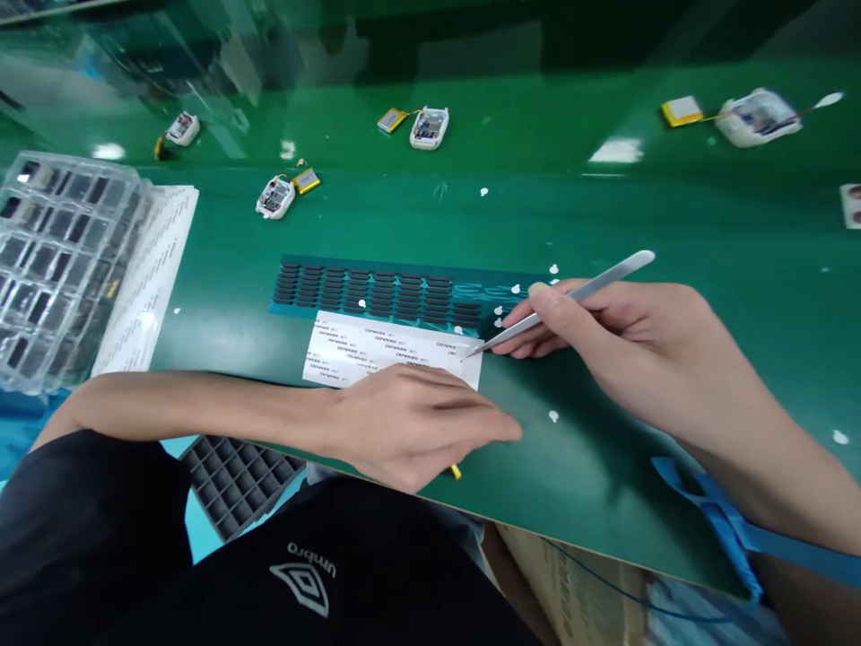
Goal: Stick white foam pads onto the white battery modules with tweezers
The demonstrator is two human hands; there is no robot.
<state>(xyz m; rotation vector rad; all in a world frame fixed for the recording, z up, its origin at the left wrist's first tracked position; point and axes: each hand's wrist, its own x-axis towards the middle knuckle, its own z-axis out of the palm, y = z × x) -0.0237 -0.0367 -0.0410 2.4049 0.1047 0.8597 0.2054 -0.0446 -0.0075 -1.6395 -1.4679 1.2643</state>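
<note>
My right hand [605, 332] pinches a pair of metal tweezers [592, 285], their tips down at the right end of a white printed sheet [377, 350]. My left hand [423, 422] lies across the lower edge of that sheet, fingers curled together and palm down. Below it a small yellow piece [456, 471] pokes out; what it belongs to is hidden under the hand. Just beyond the white sheet runs a blue-green strip [498, 292] bearing rows of thin dark pieces [373, 289], its right part bare of them.
Small white bits, such as one scrap [553, 416], dot the green table [229, 296]. Opened white devices [429, 128] with yellow batteries [391, 119] lie farther back. Stacked clear trays [54, 260] rest on paper at left. A blue strap [733, 529] hangs from my right wrist.
</note>
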